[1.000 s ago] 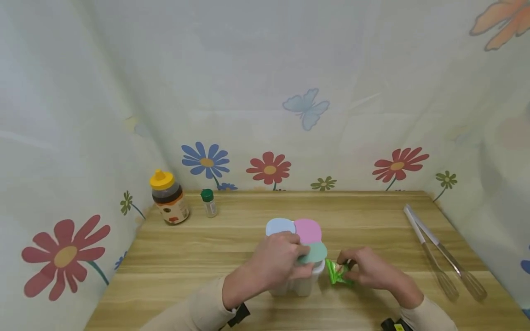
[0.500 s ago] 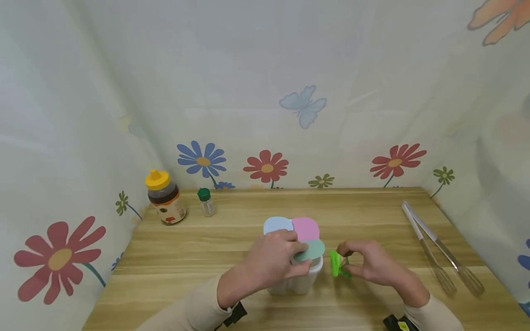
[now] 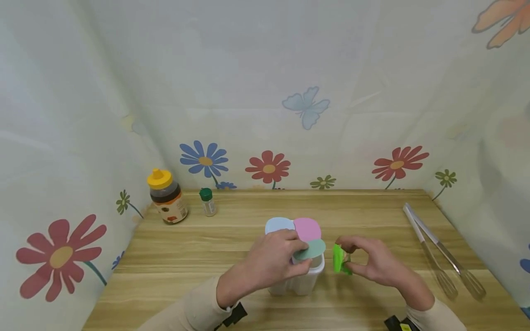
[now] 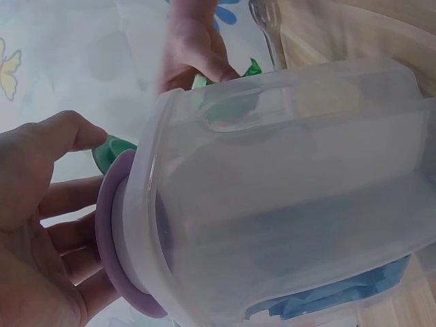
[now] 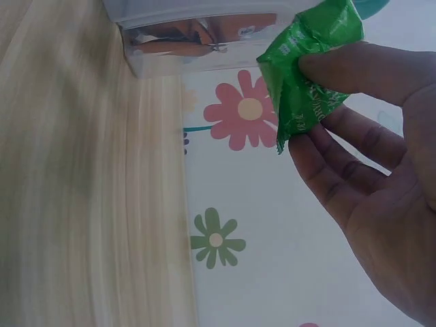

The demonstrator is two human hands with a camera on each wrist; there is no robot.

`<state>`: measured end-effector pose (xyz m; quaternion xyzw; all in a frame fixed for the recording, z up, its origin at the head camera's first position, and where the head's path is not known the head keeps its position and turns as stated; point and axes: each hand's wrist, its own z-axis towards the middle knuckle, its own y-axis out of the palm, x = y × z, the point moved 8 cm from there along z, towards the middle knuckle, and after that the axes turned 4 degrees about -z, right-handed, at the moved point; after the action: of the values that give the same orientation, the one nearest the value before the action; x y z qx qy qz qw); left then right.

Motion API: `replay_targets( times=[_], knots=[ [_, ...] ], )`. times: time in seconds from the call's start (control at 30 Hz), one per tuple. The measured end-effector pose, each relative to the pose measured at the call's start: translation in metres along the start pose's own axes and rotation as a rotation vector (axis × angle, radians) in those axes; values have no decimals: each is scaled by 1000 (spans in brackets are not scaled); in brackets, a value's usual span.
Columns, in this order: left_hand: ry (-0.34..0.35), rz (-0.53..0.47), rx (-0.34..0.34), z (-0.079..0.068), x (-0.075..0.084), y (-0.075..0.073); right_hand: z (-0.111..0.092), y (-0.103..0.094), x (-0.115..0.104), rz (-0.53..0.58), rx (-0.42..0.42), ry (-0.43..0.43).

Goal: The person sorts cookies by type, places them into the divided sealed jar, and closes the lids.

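A clear plastic storage box [image 3: 304, 282] with blue, pink and green lids stands on the table. My left hand [image 3: 267, 264] pinches the green lid [image 3: 315, 248], which is tilted up over its compartment's opening. Beside the box on the right, my right hand [image 3: 374, 262] holds a small green packet [image 5: 310, 75] between thumb and fingers, raised off the table. The packet is apart from the box's rim. Through the box wall, the left wrist view shows blue wrappers [image 4: 334, 293] in one compartment. Orange-brown wrapped packets [image 5: 197, 37] show in another in the right wrist view.
At the back left stand a jar with a yellow cap [image 3: 167, 197] and a small green-capped shaker [image 3: 208, 202]. Metal tongs [image 3: 440, 248] lie on the table's right side. A flower-printed curtain [image 3: 352, 115] borders the wooden table [image 3: 198, 248].
My right hand has lifted the green packet off the table and turned it more upright. My left hand stays on the green lid, and a little more of the opening shows beneath it.
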<state>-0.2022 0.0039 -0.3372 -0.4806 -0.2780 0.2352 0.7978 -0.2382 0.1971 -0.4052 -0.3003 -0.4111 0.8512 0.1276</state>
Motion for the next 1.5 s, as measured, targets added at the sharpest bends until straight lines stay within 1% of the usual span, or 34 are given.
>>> replay_targets(
  times=[0.07,0.2,0.3,0.47,0.53,0.77,1.0,1.1,1.2,1.5],
  knots=[
    [-8,-18,1,0,0,-1,1,-3,-3,-3,7,-16],
    [-19,-43,7,-2,-1,-2,4,-6,-8,7,-1,-23],
    [-14,-54,19,-3,-1,-3,5,-7,-9,20,-1,-17],
    [-3,-70,41,-4,-1,-6,5,-10,-13,13,30,-42],
    [-9,-82,41,-4,-2,-6,5,-12,-15,11,40,-51],
    [-42,-146,24,-4,-5,-6,8,-16,-17,27,61,-42],
    [-16,-168,49,-4,-5,-7,10,-19,-21,18,103,-74],
    [-9,-174,52,-3,-6,-6,12,-22,-25,8,132,-106],
    [-16,-185,48,-3,-7,-7,15,-24,-30,11,160,-140],
    [-41,-238,37,-2,-9,-10,22,-29,-39,50,193,-172]
  ],
)
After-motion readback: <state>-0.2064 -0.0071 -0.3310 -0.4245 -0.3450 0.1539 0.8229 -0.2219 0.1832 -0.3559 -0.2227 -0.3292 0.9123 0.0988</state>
